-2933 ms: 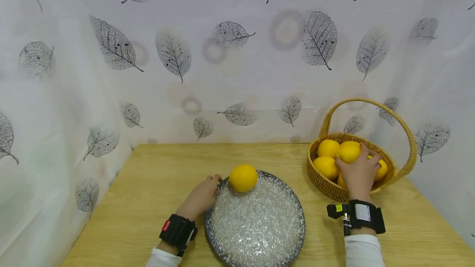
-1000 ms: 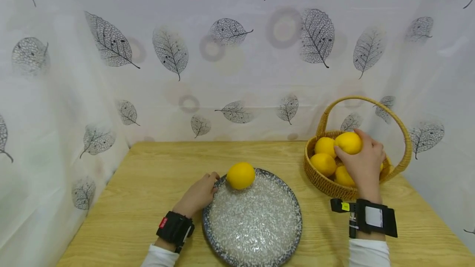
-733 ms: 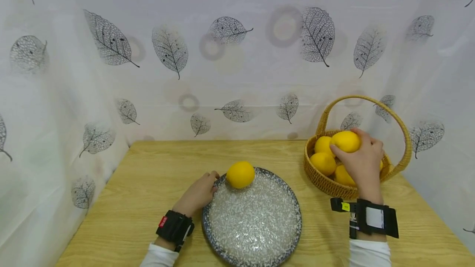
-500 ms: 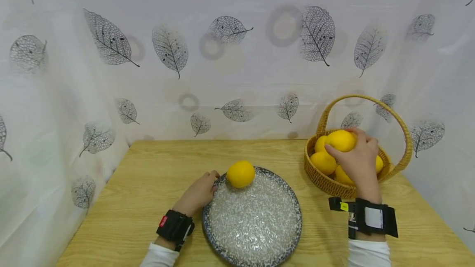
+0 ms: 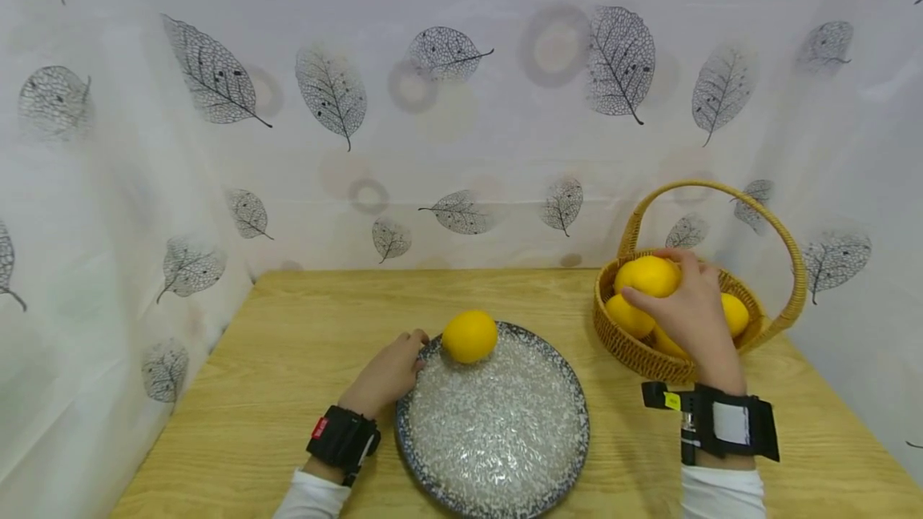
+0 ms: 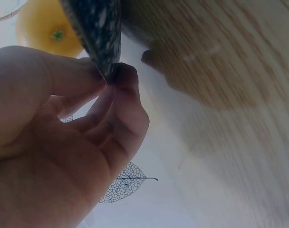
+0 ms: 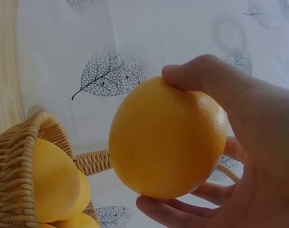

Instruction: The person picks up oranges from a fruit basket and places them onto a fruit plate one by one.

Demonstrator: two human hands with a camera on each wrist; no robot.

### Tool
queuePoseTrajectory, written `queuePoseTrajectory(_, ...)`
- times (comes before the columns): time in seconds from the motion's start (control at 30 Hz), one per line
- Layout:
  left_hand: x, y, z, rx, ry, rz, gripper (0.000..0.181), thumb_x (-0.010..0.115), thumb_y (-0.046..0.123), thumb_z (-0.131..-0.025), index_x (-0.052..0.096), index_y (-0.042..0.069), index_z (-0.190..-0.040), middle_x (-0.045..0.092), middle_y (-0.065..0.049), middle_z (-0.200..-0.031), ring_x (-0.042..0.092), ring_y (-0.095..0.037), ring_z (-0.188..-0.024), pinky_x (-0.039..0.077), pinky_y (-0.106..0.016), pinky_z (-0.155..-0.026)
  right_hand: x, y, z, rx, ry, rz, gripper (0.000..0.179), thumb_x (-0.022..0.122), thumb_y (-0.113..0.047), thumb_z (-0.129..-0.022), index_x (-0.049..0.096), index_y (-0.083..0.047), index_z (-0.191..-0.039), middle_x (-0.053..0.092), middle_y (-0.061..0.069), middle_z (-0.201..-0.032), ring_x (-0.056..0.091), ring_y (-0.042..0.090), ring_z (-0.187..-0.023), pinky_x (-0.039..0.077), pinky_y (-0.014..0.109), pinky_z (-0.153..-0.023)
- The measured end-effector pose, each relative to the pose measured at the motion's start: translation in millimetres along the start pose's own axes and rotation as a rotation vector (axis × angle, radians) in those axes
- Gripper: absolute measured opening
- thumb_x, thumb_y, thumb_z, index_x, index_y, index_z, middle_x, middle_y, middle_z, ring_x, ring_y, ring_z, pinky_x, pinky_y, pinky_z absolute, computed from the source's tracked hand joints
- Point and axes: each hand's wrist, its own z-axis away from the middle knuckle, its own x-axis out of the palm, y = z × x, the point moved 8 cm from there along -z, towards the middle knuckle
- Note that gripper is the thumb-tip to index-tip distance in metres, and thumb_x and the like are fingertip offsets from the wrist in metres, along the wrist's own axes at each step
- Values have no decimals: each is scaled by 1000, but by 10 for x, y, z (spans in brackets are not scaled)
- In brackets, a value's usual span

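Leftward goes the right hand, shifting its fruit across the basket since half a second ago! Thumb on one side, fingers curled round the other, spread just as wide as the fruit: it's held, above the rest of the pile. Smooth skin could slip if that grip slackens, and a low path might clip the rim. Over at the plate, the left hand pinches the edge, fingertips closed on it; any tilt there might roll the loose fruit off.
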Motion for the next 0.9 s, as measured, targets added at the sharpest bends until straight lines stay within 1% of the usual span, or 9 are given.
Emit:
queuePoseTrajectory(0.1, 2, -1, -6, 1, -3, 0, 28, 56, 3, -94, 55, -1, -122, 63, -22, -108, 62, -26, -90, 57, -44, -78, 58, -40, -9, -36, -36, 16, 90, 69, -53, -79, 32, -6, -147, 24, 42, -140, 40, 51, -108, 45, 64, -78)
queuePoseTrajectory(0.2, 6, -2, -8, 1, -5, 3, 28, 56, 3, -94, 55, -1, -122, 63, -22, -108, 62, -25, -90, 57, -44, -77, 133, -100, -17, -97, -74, 53, 88, 70, -53, -79, 35, -5, -144, 28, 41, -135, 39, 50, -107, 45, 63, -77)
queuePoseTrajectory(0.33, 5, 1, -3, 2, -3, 4, 28, 56, 3, -94, 55, -1, -122, 63, -22, -107, 61, -25, -89, 57, -43, -77, 246, -177, -19, -166, -127, 93, 83, 71, -51, -79, 40, -3, -139, 34, 39, -130, 42, 49, -106, 46, 65, -79)
queuePoseTrajectory(0.5, 15, -3, 5, 3, -5, 2, 28, 56, 3, -94, 55, -1, -122, 63, -22, -106, 61, -25, -88, 57, -43, -76, 405, -252, -20, -215, -180, 81, 76, 74, -44, -79, 42, -5, -136, 36, 36, -128, 46, 45, -105, 48, 65, -84)
queuePoseTrajectory(0.73, 10, 1, 4, 5, 6, 2, 28, 56, 3, -94, 55, -1, -122, 63, -21, -105, 61, -25, -89, 57, -43, -77, 665, -379, -28, -269, -226, 76, 71, 77, -34, -77, 45, -6, -134, 41, 33, -124, 49, 41, -102, 51, 60, -83)
queuePoseTrajectory(0.9, -5, 12, 8, 9, 14, 4, 27, 56, 2, -94, 55, -1, -121, 64, -21, -106, 61, -25, -89, 57, -43, -78, 883, -474, 7, -314, -278, 73, 70, 78, -30, -75, 47, -7, -133, 42, 31, -129, 51, 40, -105, 53, 60, -85)
